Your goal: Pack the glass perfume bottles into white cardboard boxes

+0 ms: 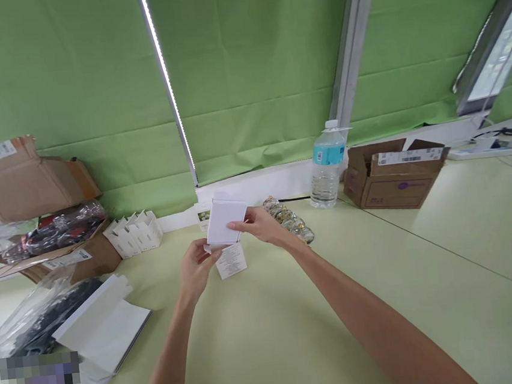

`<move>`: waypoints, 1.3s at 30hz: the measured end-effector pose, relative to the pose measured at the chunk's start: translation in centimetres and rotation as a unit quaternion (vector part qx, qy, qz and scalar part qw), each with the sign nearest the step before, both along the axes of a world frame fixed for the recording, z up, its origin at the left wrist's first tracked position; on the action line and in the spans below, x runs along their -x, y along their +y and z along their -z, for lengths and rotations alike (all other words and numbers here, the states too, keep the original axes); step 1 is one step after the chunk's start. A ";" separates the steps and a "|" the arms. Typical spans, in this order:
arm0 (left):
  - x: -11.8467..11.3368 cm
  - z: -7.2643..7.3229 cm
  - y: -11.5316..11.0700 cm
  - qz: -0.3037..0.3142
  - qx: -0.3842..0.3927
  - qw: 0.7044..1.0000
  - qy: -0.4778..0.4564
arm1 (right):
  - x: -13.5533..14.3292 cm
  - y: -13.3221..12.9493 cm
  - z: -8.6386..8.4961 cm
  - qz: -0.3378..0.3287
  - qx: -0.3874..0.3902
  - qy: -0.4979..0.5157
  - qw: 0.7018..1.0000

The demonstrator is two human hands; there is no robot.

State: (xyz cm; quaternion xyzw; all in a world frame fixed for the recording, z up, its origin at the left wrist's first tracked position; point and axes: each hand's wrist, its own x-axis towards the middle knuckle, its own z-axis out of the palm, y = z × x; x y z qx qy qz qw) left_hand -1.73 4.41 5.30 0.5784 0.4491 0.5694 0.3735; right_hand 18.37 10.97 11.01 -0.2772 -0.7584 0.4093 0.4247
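A small white box (226, 220) is held above the table between my two hands. My right hand (261, 223) grips its right side, thumb laid across the white face. At its lower left corner my left hand (195, 265) pinches the edge with fingers and thumb. Just below, a white printed piece of card (232, 262) with small text shows; I cannot tell whether it is part of the box. Behind the box, a printed carton (202, 214) is partly hidden. Several clear-wrapped ornaments (289, 219) with gold bits lie right of my right hand.
A water bottle (326, 164) and an open brown carton (394, 175) stand at the back right. Several white small boxes (134, 234) stand left, beside a carton of plastic-wrapped items (77, 263). White flat sheets (108, 327) lie front left. A power strip (494, 146) sits far right.
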 end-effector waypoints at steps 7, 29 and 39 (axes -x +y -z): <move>-0.2 0.1 -0.1 0.014 0.014 1.000 -0.023 | -0.3 0.5 0.1 -0.010 -0.021 -0.020 1.000; -0.3 -0.1 -0.2 -0.042 -0.031 0.998 0.035 | 0.4 -1.2 -0.9 0.035 -0.088 -0.075 0.993; -0.2 0.5 0.0 -0.041 -0.031 0.998 0.037 | 0.8 -1.3 -0.3 0.063 -0.213 -0.176 0.959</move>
